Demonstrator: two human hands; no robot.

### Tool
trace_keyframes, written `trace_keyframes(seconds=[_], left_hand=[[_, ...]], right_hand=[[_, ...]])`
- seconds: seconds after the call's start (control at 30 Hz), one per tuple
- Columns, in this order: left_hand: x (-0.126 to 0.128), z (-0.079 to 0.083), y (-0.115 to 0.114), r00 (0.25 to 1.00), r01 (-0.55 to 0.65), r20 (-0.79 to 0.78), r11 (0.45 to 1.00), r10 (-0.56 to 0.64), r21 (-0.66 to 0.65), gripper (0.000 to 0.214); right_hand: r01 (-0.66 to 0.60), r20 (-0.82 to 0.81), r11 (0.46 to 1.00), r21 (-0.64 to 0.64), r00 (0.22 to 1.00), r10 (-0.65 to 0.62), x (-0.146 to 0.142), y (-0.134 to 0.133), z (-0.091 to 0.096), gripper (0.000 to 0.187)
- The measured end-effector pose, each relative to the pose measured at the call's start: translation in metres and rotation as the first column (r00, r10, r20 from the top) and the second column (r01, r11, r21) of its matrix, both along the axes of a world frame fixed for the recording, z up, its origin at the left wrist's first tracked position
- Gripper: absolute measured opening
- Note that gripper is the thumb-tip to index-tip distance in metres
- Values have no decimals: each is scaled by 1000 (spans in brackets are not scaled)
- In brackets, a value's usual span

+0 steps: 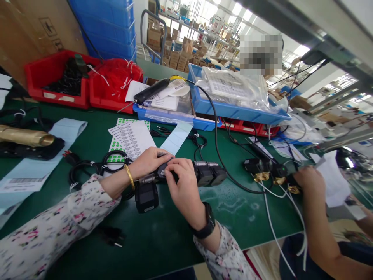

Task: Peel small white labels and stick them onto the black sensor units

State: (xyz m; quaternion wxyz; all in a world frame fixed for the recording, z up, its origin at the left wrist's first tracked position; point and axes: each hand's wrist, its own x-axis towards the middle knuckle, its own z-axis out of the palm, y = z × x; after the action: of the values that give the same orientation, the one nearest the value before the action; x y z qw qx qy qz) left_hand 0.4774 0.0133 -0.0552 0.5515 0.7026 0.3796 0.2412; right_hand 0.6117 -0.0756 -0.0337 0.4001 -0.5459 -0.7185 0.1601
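A row of black boxy units with metal fittings lies on the green table before me. My left hand [151,162] is closed around the middle unit [162,171], its fingers reaching over the top. From the near side, my right hand [184,186] meets it, fingers curled and pinched against the same unit; what is between those fingertips is hidden. Left of them sits another black unit [146,197] with a metal fitting, and to the right stand more black units [205,175]. A coiled black cable [84,173] lies beside my left wrist.
Sticker sheets [134,136] and light-blue label strips [177,138] lie behind my hands. Red bins [78,91] and a blue tray [241,107] line the back, with a black electric screwdriver [151,91] on top. A co-worker's hand [310,181] is at the right, near brass-fitted units.
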Motion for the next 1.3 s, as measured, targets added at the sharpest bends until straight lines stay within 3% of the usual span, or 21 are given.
trace_keyframes(seconds=[0.2,0.43,0.53,0.63,0.73,0.8,0.83,0.87,0.93,1.0,1.07,1.1,1.13,1.17,1.23,1.3], left_hand=[[-2,0,-3,1000,13,0,999,-13,41,40],[-1,0,-11,999,-43,0,997,43,68,37],[-1,3,-21,995,-99,-5,993,100,62,35],[-5,6,-38,993,-116,-28,992,118,44,32],[-9,11,-58,992,-50,-104,980,70,191,34],[-8,18,-71,980,52,-198,916,30,398,44],[-6,21,-77,968,122,-250,862,6,492,49],[-4,25,-82,953,197,-304,802,-20,564,52],[2,31,-87,920,309,-390,677,-34,668,53],[8,36,-85,901,357,-433,528,22,771,50],[12,38,-78,898,371,-432,382,84,846,49],[14,39,-73,898,364,-425,349,116,864,49],[17,39,-67,898,339,-413,360,151,869,48],[21,38,-61,897,299,-402,416,185,859,47],[32,34,-52,893,214,-401,592,203,777,48],[46,28,-46,888,229,-446,732,113,642,58]], right_hand=[[-86,192,994,-65,976,97,4,-1,11,18],[-79,176,996,-43,981,85,4,-6,6,17],[-34,210,995,93,978,14,5,-23,-11,20],[74,324,972,225,935,-146,7,-46,-34,33],[226,250,958,179,931,-267,9,-62,-48,45],[268,-40,962,46,963,-266,9,-66,-46,52],[235,-242,971,-47,940,-240,9,-66,-42,51],[169,-446,976,-135,870,-212,8,-64,-37,45],[8,-740,969,-245,644,-193,7,-61,-26,29],[-68,-854,957,-282,472,-219,8,-58,-18,12],[-28,-865,954,-299,431,-258,15,-57,-16,11],[17,-854,953,-304,438,-280,20,-57,-17,13],[80,-838,950,-303,452,-305,28,-57,-18,13],[156,-821,943,-293,465,-332,36,-57,-20,12],[303,-780,917,-258,495,-383,55,-58,-22,12],[414,-719,884,-217,545,-432,73,-59,-21,13]])
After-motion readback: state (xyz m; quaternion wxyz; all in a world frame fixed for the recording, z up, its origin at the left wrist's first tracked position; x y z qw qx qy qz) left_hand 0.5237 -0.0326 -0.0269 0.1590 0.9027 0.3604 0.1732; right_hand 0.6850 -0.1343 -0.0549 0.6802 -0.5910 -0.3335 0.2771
